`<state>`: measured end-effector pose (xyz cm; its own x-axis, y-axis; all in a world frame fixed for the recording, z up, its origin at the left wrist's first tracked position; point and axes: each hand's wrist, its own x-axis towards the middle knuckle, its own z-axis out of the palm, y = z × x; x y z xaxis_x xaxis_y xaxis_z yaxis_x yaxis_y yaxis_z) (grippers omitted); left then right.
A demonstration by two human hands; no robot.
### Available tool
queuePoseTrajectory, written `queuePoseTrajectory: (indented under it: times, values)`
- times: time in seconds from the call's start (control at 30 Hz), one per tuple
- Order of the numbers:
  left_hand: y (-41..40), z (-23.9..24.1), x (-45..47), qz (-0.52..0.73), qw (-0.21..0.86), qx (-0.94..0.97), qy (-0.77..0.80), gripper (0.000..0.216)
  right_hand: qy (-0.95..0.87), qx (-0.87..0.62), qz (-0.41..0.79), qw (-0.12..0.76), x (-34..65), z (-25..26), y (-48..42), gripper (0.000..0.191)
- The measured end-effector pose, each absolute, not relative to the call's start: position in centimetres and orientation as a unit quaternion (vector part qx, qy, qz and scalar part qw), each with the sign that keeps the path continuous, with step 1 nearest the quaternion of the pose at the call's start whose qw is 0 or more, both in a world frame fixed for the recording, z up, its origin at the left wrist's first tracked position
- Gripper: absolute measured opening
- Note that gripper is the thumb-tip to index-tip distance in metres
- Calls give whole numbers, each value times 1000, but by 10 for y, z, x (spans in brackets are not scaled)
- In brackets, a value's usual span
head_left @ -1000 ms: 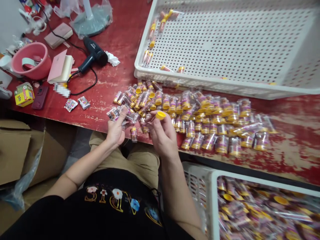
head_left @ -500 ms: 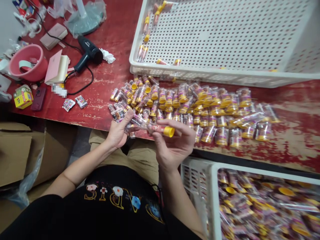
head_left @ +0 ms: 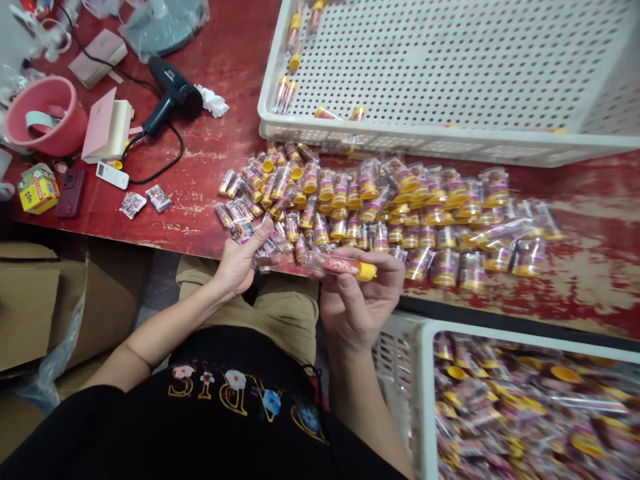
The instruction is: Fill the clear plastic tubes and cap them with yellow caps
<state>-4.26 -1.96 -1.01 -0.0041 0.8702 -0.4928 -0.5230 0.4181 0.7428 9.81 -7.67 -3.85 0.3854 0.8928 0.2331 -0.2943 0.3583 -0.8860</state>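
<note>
My right hand point(head_left: 363, 303) grips a clear plastic tube point(head_left: 340, 265) between thumb and fingers. The tube lies nearly level, with red-and-white contents and a yellow cap at its right end. My left hand point(head_left: 239, 265) is closed on a small printed packet point(head_left: 242, 231), pinned under the thumb at the table's front edge. Its other fingers are partly hidden. A gap separates the tube from my left hand. Just beyond both hands lies a long heap of yellow-capped clear tubes point(head_left: 340, 190) with printed labels.
A white perforated crate point(head_left: 420, 73) with a few tubes stands behind the heap. Lower right, another white crate point(head_left: 427, 393) is full of tubes. On the left are a hair dryer point(head_left: 173, 90), pink bowl point(head_left: 75, 123), remote control point(head_left: 113, 175), two printed packets point(head_left: 159, 199) and a cardboard box point(head_left: 30, 307).
My right hand has moved right and slightly down with the tube, away from my left hand. The tube has turned more side-on. My left hand has hardly moved; the view has shifted slightly.
</note>
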Motion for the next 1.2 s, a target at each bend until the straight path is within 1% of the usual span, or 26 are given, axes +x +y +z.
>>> queuePoseTrajectory:
  times: [0.07,0.2,0.3,0.4,0.43,0.5,0.57,0.63,0.73,0.8,0.83,0.9,0.97,1.07,1.13,1.2]
  values:
    - [-20,-10,-42,507,689,176,488,53,-385,-389,410,729,99,-39,-75,29]
    - [-22,-12,-39,517,681,179,486,52,-420,-394,375,727,98,-35,-77,31]
    - [-22,-11,-38,544,657,190,486,49,-425,-367,402,723,97,-32,-81,30]
    - [-22,-9,-38,546,658,199,479,46,-415,-407,396,711,97,-33,-80,30]
    - [-22,-8,-38,539,664,199,478,45,-405,-425,396,707,97,-35,-79,26]
    - [-24,-7,-38,521,678,200,479,47,-391,-455,420,681,96,-38,-75,15]
    - [-27,-7,-37,515,685,198,476,47,-410,-498,446,620,95,-39,-71,17]
    - [-30,-8,-35,513,691,181,475,44,-452,-542,415,574,92,-38,-67,15]
    - [-32,-11,-33,530,683,124,487,34,-515,-550,336,565,87,-35,-63,9]
    - [-31,-12,-31,541,673,82,498,30,-547,-539,317,557,84,-33,-63,10]
    - [-30,-13,-30,544,670,64,501,29,-557,-535,316,551,84,-33,-64,12]
    - [-28,-14,-29,549,666,29,504,31,-543,-542,339,545,85,-35,-65,25]
    - [-24,-13,-30,547,665,3,508,33,-463,-552,405,563,89,-35,-66,38]
    - [-18,-10,-33,533,673,-14,512,33,-295,-527,511,612,95,-32,-65,50]
    - [-17,-7,-34,525,682,-17,509,30,-243,-498,526,645,94,-26,-63,55]
    - [-19,-5,-34,517,692,-16,504,26,-239,-485,501,676,89,-20,-59,57]
